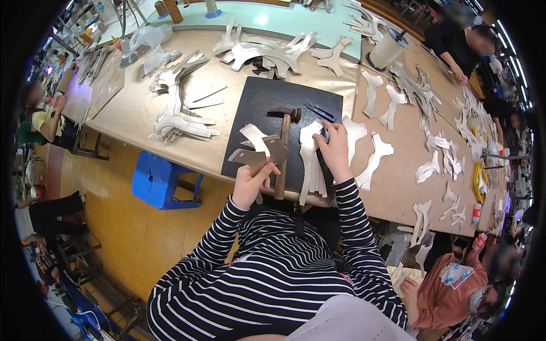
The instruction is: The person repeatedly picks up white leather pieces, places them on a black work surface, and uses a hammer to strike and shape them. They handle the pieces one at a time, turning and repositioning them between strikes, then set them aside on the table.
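Note:
My left hand (251,183) is closed on a branched cut piece (250,158), which looks like leather, with a pale side and a grey-brown side, above the left part of a black mat (259,94). My right hand (334,146) has its fingers bent over the top end of a stack of long pale cut pieces (309,162) on the mat's right part, thumb and fingertips pressing at the top piece. Between my hands lies a hammer (286,128), its wooden handle pointing toward me. Blue thread snips (320,112) rest beyond my right hand.
Piles of pale cut pieces (264,48) lie past the mat, with a bundle of strips (185,122) to the left. More pieces (375,159) spread rightward. A thread cone (388,48) stands far right. A blue stool (162,181) is left of the table. Co-workers sit around.

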`<control>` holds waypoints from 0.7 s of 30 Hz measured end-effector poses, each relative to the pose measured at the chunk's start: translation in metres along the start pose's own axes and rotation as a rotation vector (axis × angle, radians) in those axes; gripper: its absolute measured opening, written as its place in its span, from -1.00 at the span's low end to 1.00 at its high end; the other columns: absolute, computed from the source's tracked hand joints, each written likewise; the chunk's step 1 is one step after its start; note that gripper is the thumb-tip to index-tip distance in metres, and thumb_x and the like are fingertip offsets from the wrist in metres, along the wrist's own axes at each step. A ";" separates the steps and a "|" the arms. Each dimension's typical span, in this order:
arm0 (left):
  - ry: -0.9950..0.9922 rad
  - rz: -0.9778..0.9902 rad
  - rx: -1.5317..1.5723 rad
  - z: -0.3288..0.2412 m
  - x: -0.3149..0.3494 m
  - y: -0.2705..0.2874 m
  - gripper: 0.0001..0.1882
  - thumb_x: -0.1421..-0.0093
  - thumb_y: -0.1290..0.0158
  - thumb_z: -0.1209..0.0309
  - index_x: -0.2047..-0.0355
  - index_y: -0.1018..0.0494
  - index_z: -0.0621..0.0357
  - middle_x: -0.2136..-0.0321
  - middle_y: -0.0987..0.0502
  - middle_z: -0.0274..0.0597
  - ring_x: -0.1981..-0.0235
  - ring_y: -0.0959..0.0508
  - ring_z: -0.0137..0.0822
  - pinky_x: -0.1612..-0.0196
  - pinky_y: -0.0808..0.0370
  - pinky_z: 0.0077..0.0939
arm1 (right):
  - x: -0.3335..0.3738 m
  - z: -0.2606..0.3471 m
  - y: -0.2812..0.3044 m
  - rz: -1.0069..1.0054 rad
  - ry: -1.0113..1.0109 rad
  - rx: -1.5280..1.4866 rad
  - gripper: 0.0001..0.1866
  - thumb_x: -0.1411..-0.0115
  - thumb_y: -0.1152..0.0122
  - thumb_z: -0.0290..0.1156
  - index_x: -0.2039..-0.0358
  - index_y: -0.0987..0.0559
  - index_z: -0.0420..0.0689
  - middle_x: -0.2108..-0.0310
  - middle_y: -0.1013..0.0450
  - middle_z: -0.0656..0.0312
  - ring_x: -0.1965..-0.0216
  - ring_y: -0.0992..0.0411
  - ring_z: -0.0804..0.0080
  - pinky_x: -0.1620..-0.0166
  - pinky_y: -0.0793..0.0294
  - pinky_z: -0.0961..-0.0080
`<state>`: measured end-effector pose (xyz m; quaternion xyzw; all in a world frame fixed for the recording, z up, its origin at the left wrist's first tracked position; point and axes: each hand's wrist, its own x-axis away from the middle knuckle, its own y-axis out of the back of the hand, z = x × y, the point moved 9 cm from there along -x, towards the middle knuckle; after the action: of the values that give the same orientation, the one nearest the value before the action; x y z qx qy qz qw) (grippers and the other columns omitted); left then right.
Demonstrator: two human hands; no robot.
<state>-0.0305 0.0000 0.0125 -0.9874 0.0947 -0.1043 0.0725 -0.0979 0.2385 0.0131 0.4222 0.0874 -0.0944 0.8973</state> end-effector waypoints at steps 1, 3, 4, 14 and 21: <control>0.001 0.006 -0.020 0.000 0.000 0.000 -0.78 -0.33 0.00 0.38 0.23 -0.53 0.31 0.45 -0.59 -0.24 0.66 -0.40 -0.62 0.62 -0.27 -0.76 | -0.002 0.004 0.001 -0.021 0.025 -0.013 -0.57 -0.09 -0.30 -0.37 0.04 -0.49 -0.28 0.19 -0.36 0.03 0.12 -0.38 0.13 0.02 -0.38 0.35; -0.024 0.003 -0.029 -0.001 0.000 0.001 -0.78 -0.33 0.00 0.38 0.23 -0.53 0.31 0.45 -0.59 -0.24 0.66 -0.40 -0.62 0.62 -0.28 -0.75 | -0.001 0.010 0.001 -0.027 0.032 -0.027 -0.61 -0.09 -0.30 -0.41 0.08 -0.50 -0.27 0.25 -0.38 0.06 0.20 -0.41 0.19 0.08 -0.42 0.38; -0.036 0.005 -0.033 -0.002 0.000 0.001 -0.78 -0.33 0.00 0.38 0.23 -0.53 0.31 0.45 -0.60 -0.24 0.66 -0.40 -0.62 0.62 -0.28 -0.75 | 0.001 0.008 -0.001 -0.017 -0.007 -0.112 -0.64 -0.09 -0.29 -0.43 0.10 -0.50 -0.27 0.27 -0.40 0.07 0.24 -0.43 0.23 0.12 -0.43 0.41; -0.001 -0.034 -0.038 0.002 -0.001 0.009 -0.76 -0.32 0.00 0.37 0.35 -0.56 0.30 0.46 -0.59 -0.28 0.67 -0.38 -0.63 0.62 -0.27 -0.75 | 0.022 0.027 -0.015 0.088 0.036 -0.413 -0.74 -0.23 -0.07 -0.57 0.06 -0.50 -0.28 0.24 -0.51 0.02 0.24 -0.50 0.27 0.16 -0.46 0.46; -0.023 -0.016 -0.039 -0.001 -0.002 0.004 -0.76 -0.32 -0.01 0.37 0.36 -0.55 0.29 0.47 -0.59 -0.29 0.66 -0.39 -0.63 0.62 -0.26 -0.75 | -0.001 0.006 0.004 -0.103 -0.002 -0.052 -0.69 -0.18 -0.16 -0.51 0.05 -0.52 -0.28 0.28 -0.39 0.10 0.29 -0.42 0.18 0.19 -0.45 0.44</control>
<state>-0.0335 -0.0035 0.0124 -0.9905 0.0879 -0.0914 0.0536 -0.0976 0.2361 0.0199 0.3936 0.1104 -0.1385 0.9020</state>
